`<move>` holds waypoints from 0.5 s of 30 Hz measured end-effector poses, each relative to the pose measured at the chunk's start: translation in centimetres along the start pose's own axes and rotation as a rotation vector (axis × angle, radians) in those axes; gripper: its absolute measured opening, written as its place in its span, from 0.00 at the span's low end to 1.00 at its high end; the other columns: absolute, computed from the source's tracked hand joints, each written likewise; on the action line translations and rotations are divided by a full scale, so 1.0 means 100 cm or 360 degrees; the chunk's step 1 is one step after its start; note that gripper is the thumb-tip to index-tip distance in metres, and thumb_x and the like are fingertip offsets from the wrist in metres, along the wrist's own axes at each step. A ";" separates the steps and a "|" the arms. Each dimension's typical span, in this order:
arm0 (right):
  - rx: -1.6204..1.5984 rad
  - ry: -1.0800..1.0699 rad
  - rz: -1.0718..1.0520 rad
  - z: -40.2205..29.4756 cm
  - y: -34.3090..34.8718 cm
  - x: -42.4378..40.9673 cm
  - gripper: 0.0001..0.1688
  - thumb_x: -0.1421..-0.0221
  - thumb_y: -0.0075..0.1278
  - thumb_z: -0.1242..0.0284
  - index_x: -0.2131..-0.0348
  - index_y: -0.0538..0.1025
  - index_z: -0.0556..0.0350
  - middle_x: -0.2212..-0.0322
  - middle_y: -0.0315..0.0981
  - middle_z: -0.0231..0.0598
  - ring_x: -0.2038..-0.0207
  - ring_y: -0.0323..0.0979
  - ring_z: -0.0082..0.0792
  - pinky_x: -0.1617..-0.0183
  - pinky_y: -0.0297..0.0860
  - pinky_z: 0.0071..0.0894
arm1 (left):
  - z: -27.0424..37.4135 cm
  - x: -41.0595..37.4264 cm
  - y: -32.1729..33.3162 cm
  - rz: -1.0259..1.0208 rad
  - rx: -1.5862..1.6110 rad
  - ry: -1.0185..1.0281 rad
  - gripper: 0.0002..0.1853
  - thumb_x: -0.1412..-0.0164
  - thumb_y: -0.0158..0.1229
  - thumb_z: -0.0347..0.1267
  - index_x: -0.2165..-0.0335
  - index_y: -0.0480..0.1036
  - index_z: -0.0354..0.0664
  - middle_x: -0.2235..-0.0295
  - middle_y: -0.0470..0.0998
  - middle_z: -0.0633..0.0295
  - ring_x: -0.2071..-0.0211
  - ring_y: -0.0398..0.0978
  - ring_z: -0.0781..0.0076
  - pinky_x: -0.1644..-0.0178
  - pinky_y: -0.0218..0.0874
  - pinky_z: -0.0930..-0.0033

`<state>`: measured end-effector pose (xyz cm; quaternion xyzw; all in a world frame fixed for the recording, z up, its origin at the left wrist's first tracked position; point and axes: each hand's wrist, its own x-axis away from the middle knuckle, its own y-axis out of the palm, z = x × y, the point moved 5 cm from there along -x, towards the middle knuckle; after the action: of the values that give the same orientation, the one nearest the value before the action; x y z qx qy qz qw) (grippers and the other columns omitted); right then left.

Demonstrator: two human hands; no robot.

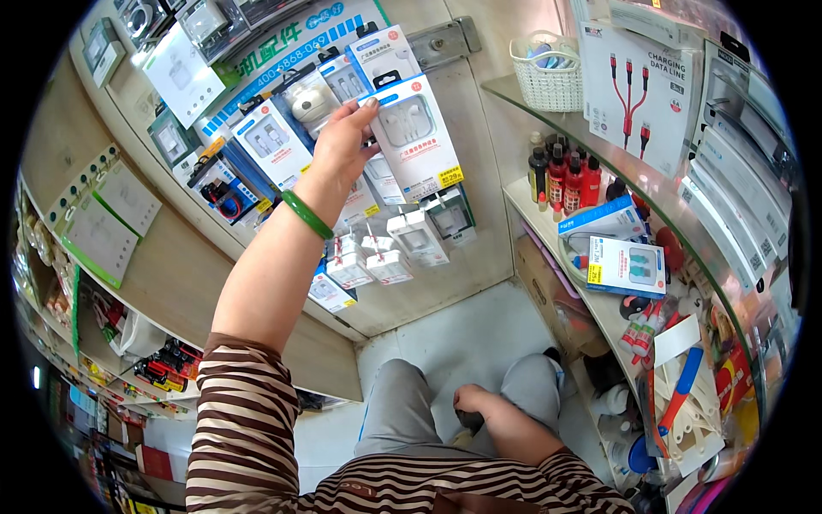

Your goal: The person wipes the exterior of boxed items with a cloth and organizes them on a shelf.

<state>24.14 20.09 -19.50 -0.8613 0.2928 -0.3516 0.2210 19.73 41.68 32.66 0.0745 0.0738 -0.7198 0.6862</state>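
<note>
My left hand (350, 138), with a green bangle on its wrist, pinches the upper left edge of a white and blue earphone box (420, 138). White wired earphones show through the box's window, and a yellow price sticker sits at its lower corner. Close behind the hand, a boxed charging cable (270, 138) and a packaged white bear-shaped item (310, 103) hang on the display board (253, 64). My right hand (473, 399) is low between my knees, its fingers curled downward. A dark shape lies just under it; whether the hand holds it is unclear.
Right of me, a glass shelf (616, 151) carries a white woven basket (546, 80) and a charging-cable box (642, 96). Below stand red bottles (573, 180), boxed cables (626, 266) and a blue-and-orange handled tool (681, 392). A metal latch (443, 44) juts from the panel ahead.
</note>
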 end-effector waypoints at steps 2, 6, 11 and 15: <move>0.0009 0.0017 -0.0003 -0.001 -0.001 0.001 0.13 0.60 0.51 0.65 0.69 0.78 0.45 0.69 0.74 0.37 0.65 0.71 0.39 0.60 0.66 0.35 | -0.004 0.001 -0.001 0.0005 0.0034 -0.0013 0.10 0.43 0.49 0.34 0.62 0.66 0.46 0.67 0.71 0.70 0.66 0.67 0.80 0.55 0.55 0.59; -0.0007 0.0041 -0.0014 0.002 -0.001 -0.001 0.14 0.60 0.51 0.65 0.69 0.77 0.45 0.69 0.74 0.37 0.65 0.71 0.39 0.60 0.66 0.35 | -0.010 0.007 0.001 -0.0032 0.0053 -0.0061 0.09 0.43 0.50 0.34 0.63 0.66 0.45 0.72 0.69 0.70 0.69 0.65 0.80 0.59 0.58 0.61; 0.0013 0.0053 -0.0027 0.001 0.000 -0.001 0.14 0.60 0.51 0.65 0.69 0.77 0.44 0.69 0.74 0.37 0.65 0.71 0.39 0.60 0.66 0.35 | -0.026 0.014 -0.013 -0.0064 0.0103 -0.0153 0.08 0.45 0.51 0.33 0.66 0.65 0.42 0.75 0.66 0.70 0.73 0.64 0.79 0.61 0.61 0.60; 0.0010 0.0079 -0.0042 0.004 0.005 -0.003 0.13 0.60 0.51 0.64 0.69 0.77 0.44 0.69 0.74 0.37 0.64 0.71 0.39 0.60 0.66 0.35 | -0.050 0.031 -0.019 -0.0056 0.0110 -0.0298 0.08 0.44 0.50 0.32 0.66 0.64 0.40 0.71 0.69 0.64 0.69 0.68 0.74 0.59 0.62 0.55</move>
<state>24.09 20.05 -20.20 -0.8554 0.2857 -0.3767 0.2117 17.70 39.80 27.12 0.0291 -0.0141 -0.7377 0.6743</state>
